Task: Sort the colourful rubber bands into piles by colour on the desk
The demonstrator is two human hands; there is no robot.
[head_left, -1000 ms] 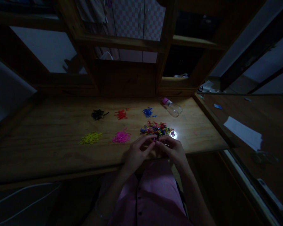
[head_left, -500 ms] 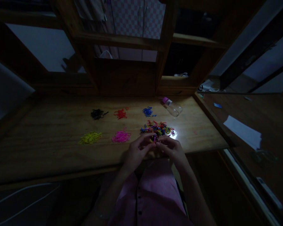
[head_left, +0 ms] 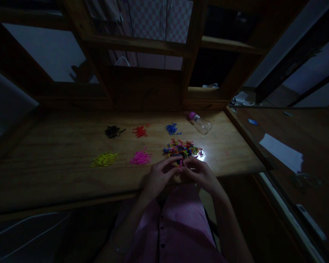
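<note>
— What is closest?

— A pink shirt (head_left: 178, 226) with dark buttons. Past it, two hands meet at the near edge of a wooden desk (head_left: 57, 164).

— What do the hands do?

— The left hand (head_left: 157, 177) and the right hand (head_left: 201, 175) have their fingertips pressed together in a pinch, touching each other. Something tiny sits between them. It is too dark and small to say what it is.

— What is just past the fingers?

— A mixed pile (head_left: 182, 149) of little bands in many colors. It lies on the desk, touching the fingertips or just beside them. A bright spot of light shines at its right side.

— And to the left?

— A pink pile (head_left: 140, 158) is near the left hand. A yellow pile (head_left: 104, 159) is further left.

— What is behind those?

— Three small piles in a row: black pile (head_left: 112, 131), red pile (head_left: 140, 131), blue pile (head_left: 171, 128). They are well apart from each other.

— Anything else?

— A clear bottle (head_left: 200, 123) with a pink cap lies on its side, right of the blue pile. At the back stand dark wooden shelves (head_left: 142, 45). Far to the right, a white paper (head_left: 281, 151) lies on another dark top.
</note>
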